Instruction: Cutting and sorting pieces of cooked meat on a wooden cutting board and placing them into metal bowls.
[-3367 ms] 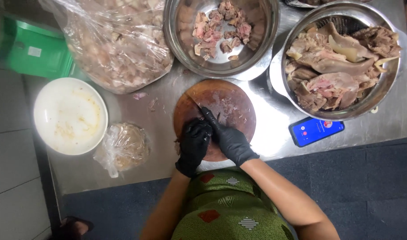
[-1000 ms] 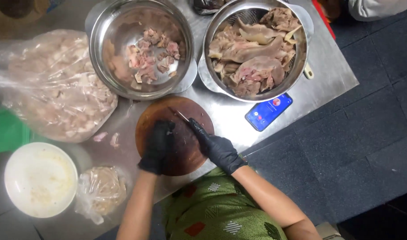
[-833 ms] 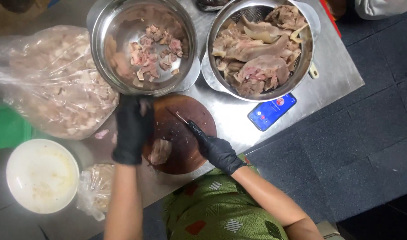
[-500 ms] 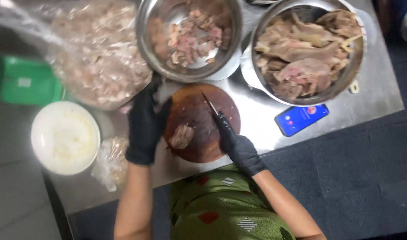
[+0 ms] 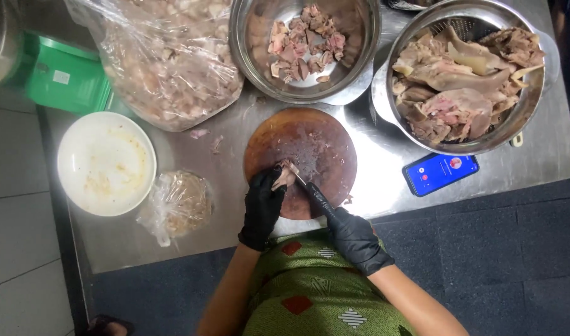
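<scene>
left hand (image 5: 262, 208) back on meat (image 5: 285, 176)

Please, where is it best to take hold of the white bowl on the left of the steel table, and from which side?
Grip the white bowl by its rim, probably at the near edge. It stands upright and open, with only smears inside, so a thumb can hook over the rim there. The far side is crowded by the big plastic bag of meat, and the small tied bag lies close on its right.
</scene>
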